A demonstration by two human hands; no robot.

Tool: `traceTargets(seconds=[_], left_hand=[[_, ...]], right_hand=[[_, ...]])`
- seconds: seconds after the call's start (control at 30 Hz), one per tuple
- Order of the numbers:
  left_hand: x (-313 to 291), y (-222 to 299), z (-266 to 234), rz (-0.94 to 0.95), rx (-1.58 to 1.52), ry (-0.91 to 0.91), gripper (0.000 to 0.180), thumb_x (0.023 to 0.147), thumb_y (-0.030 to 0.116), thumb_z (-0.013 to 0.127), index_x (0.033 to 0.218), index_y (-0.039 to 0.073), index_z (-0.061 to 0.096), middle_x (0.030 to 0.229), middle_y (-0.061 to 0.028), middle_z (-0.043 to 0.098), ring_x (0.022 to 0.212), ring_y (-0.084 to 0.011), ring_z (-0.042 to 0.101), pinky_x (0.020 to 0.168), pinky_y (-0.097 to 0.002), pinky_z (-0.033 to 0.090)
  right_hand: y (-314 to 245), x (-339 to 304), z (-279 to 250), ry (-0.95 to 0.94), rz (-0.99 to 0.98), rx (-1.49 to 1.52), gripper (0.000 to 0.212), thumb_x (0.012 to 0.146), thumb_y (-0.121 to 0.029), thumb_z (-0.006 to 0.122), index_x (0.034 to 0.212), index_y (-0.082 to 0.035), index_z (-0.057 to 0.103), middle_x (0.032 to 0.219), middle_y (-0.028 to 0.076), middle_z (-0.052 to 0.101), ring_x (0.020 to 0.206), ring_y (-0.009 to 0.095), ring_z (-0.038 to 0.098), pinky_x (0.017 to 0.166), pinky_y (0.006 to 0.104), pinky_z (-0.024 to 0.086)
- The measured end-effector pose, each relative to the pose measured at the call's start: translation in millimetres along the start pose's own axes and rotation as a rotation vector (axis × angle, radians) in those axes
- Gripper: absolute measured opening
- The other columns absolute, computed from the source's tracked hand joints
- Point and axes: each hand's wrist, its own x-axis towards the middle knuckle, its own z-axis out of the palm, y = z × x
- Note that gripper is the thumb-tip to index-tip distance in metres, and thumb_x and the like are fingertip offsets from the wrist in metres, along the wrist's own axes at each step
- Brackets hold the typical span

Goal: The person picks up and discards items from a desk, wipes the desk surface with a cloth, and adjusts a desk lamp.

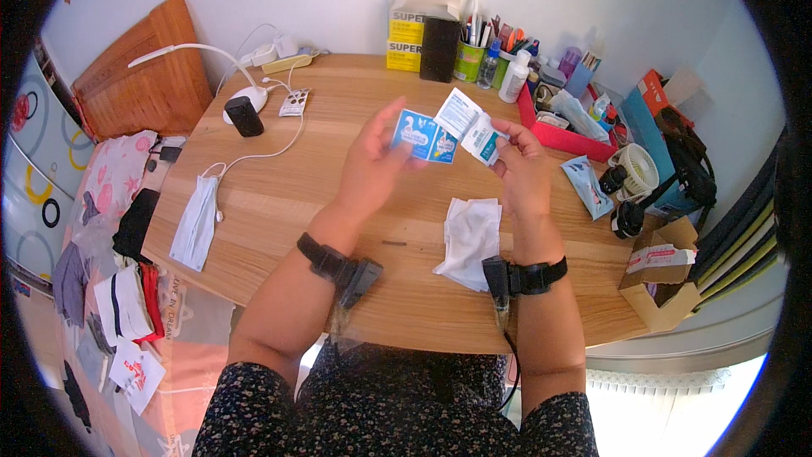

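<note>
Loosely flanked by a face mask [194, 222] at left and a red tray [568, 142] at right; held above a wooden table [334, 89], beyond a white cloth [471, 241]. Pinching a blue packet [420, 132] by its left side in the left hand [377, 155], a white-and-teal packet [485, 142] by its right end in the right hand [523, 167].

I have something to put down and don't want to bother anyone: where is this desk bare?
Bare wood lies between the white cable and left forearm, and between the power strip and yellow boxes. The right side is crowded: red tray, fan, open carton.
</note>
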Motion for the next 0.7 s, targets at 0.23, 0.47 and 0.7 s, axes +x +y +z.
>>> traceTargets(seconds=[0.23,0.47,0.7], left_hand=[[0.6,1.8,3.1,-0.021,0.017,-0.026,0.066,0.082,-0.011,0.050,0.140,0.012,0.027,0.107,-0.0116,0.060,0.094,-0.0168,0.060,0.080,-0.0307,0.054],[0.3,2.5,2.2,0.007,0.000,-0.030,0.069,0.082,-0.013,0.046,0.141,0.014,0.025,0.110,-0.0123,0.059,0.096,-0.0178,0.060,0.082,-0.0308,0.053],[1.2,2.0,2.2,0.007,-0.007,-0.070,0.070,0.081,-0.013,0.045,0.142,0.016,0.027,0.116,-0.0095,0.057,0.101,-0.0175,0.058,0.085,-0.0313,0.052]], right_hand=[[-4.1,-1.2,-1.3,0.023,0.003,0.036,0.019,0.089,-0.004,0.050,0.104,-0.005,0.062,0.090,0.004,0.063,0.074,0.010,0.059,0.059,0.0224,0.049],[-2.6,-0.4,-0.4,0.038,-0.051,0.047,0.018,0.089,-0.003,0.049,0.102,-0.004,0.062,0.093,0.004,0.061,0.075,0.010,0.059,0.059,0.0222,0.049],[1.6,2.3,-4.9,-0.009,-0.058,0.020,0.016,0.089,-0.002,0.049,0.098,-0.004,0.062,0.091,0.003,0.060,0.076,0.010,0.058,0.059,0.0223,0.050]])
